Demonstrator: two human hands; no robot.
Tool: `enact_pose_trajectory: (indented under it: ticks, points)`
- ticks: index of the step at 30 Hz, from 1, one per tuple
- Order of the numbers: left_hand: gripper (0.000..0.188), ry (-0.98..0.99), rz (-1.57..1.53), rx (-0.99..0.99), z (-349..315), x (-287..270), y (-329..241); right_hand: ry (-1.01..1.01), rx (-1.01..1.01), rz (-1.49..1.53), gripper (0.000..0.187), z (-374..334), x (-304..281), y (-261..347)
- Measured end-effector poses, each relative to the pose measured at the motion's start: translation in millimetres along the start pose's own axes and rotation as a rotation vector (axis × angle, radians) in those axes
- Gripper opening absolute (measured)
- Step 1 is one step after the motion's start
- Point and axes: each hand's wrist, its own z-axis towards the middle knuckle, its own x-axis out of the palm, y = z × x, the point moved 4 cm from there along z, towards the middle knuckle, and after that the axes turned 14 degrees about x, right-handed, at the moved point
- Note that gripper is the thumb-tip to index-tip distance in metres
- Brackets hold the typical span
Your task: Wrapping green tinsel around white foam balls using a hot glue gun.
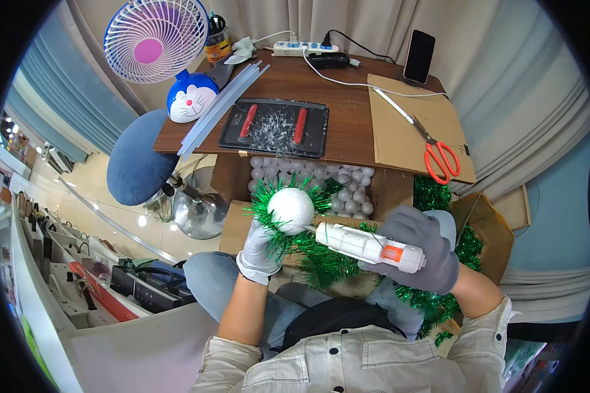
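My left hand [259, 254], in a white glove, is closed around a white foam ball [291, 211] held above my lap. Shiny green tinsel garland [328, 262] wraps around the ball's left and lower sides and trails off toward the right. In a dark grey glove, my right hand [423, 245] grips a white glue gun [351, 242] with an orange patch. Its nozzle points left and reaches the ball's lower right edge; whether it touches cannot be made out.
A box of white balls [358, 190] stands beyond my hands, below the brown table [347, 85]. On the table are a black tray [272, 145], glue sticks [219, 108], a fan [156, 40], orange-handled scissors [439, 154] on cardboard [400, 124], and a phone [419, 57]. More tinsel [469, 252] hangs right.
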Motion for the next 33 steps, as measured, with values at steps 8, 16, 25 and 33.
enact_pose_trajectory:
  ticks: [8,16,25,33]
  points:
    - [0.069,0.07,0.072,0.014,-6,6,-2,-0.122,0.018,0.063,0.036,0,-7,-8]
    - [0.062,0.188,0.115,0.077,-5,2,-1,-0.158,-0.026,0.212,0.035,0,-9,-7]
    - [0.065,0.01,0.19,-0.043,-3,7,4,-0.163,0.006,0.099,0.035,4,-7,-8]
    - [0.067,-0.062,0.196,-0.022,-6,-2,-2,-0.113,-0.031,-0.004,0.037,-1,-12,0]
